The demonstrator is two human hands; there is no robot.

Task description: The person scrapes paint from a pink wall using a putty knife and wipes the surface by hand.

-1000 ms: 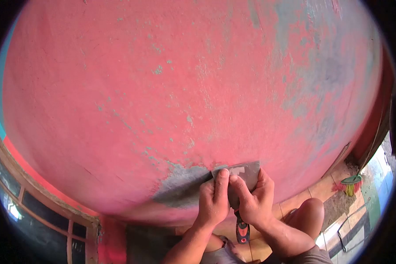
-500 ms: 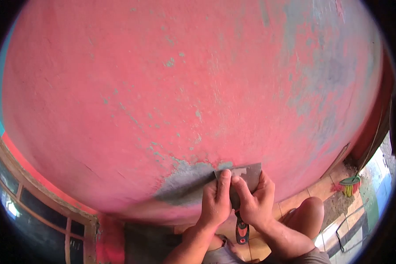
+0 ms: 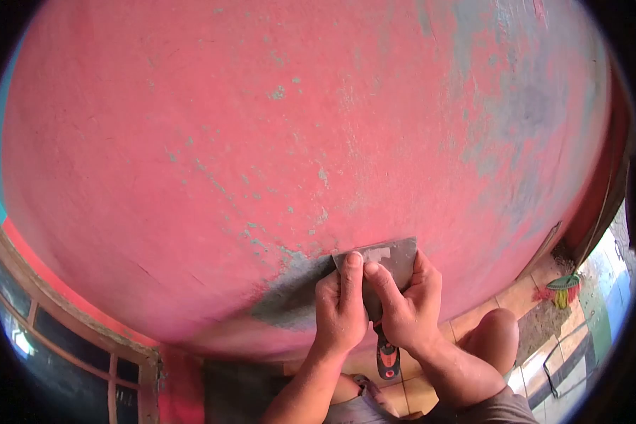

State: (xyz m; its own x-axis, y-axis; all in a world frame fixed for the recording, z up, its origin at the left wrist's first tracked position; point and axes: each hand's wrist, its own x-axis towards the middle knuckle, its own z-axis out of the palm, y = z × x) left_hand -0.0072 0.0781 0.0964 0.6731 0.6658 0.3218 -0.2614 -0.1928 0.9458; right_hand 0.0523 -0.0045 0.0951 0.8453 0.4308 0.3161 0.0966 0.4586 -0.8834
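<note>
A wide scraper [image 3: 397, 258] with a flat grey metal blade and a black and orange handle [image 3: 387, 357] is gripped from both sides. My left hand [image 3: 343, 307] presses its thumb on the blade's left part, its fingers hidden behind. My right hand [image 3: 410, 307] clasps the right part the same way, thumb on the face. The blade's top edge lies at the red painted wall [image 3: 226, 162]. Left of the blade is a bare grey patch [image 3: 297, 290] with ragged paint edges. The handle hangs down below the hands.
A wood-framed window [image 3: 71, 336] is at the lower left. A bent knee [image 3: 493, 339] is at the lower right above the tiled floor [image 3: 473, 321]. Farther right stands a broom [image 3: 563, 290] with green, red and yellow bristles. Blue-grey worn paint [image 3: 530, 120] covers the wall's right side.
Both hands and the scraper have moved up the wall and slightly left. The blade now covers wall just above the grey patch's right end. Both hands keep their grip.
</note>
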